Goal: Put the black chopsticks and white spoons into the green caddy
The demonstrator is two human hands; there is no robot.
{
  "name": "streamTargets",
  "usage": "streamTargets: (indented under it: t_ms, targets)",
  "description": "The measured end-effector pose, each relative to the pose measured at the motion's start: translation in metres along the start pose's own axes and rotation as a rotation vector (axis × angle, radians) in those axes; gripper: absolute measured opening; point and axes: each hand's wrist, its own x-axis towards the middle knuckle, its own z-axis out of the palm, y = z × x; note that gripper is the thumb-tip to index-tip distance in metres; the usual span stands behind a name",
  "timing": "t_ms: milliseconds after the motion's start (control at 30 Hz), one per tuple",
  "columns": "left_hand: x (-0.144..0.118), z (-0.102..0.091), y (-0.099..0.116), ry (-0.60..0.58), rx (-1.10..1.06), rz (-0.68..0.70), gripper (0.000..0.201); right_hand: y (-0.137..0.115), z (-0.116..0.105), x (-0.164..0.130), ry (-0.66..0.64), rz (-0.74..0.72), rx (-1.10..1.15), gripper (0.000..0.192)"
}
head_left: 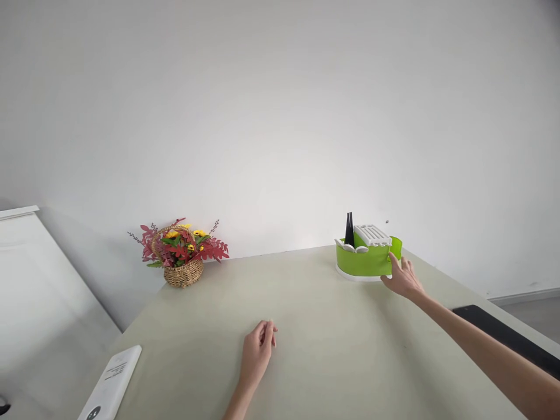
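Observation:
My right hand [403, 279] reaches across the pale table [306, 326] to a green caddy [365, 261] at the far right. Its fingers rest against the caddy's right side. The caddy sits on a white base and holds white spoons, two black utensils and a white slotted rack. My left hand [257, 351] lies on the table near the front middle, fingers loosely curled, holding nothing.
A wicker basket of red and yellow flowers [181, 254] stands at the far left by the wall. A white flat device [112, 382] lies at the table's front left edge. A black flat object [507, 338] sits at the right edge.

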Motion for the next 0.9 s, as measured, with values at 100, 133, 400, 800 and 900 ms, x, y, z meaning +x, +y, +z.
streamTargets:
  t_ms: [100, 133, 400, 800, 900]
  targets:
    - [0.001, -0.002, -0.002, 0.002, 0.003, -0.001, 0.053, -0.003, 0.008, -0.004, -0.041, -0.023, -0.007, 0.085]
    - [0.001, -0.002, -0.002, 0.003, 0.002, 0.0, 0.053, -0.006, 0.01, -0.007, -0.056, -0.026, -0.012, 0.084]
    - [-0.001, 0.001, 0.004, 0.008, 0.011, -0.011, 0.052, -0.061, 0.009, -0.042, -0.184, -0.054, -0.05, 0.077]
    - [0.034, -0.021, 0.021, 0.176, -0.108, 0.007, 0.055, -0.179, -0.001, -0.13, -0.268, -0.172, 0.048, 0.071]
    - [0.07, -0.038, 0.054, 0.329, -0.003, 0.099, 0.054, -0.181, -0.008, -0.147, -0.259, -0.193, 0.137, 0.071]
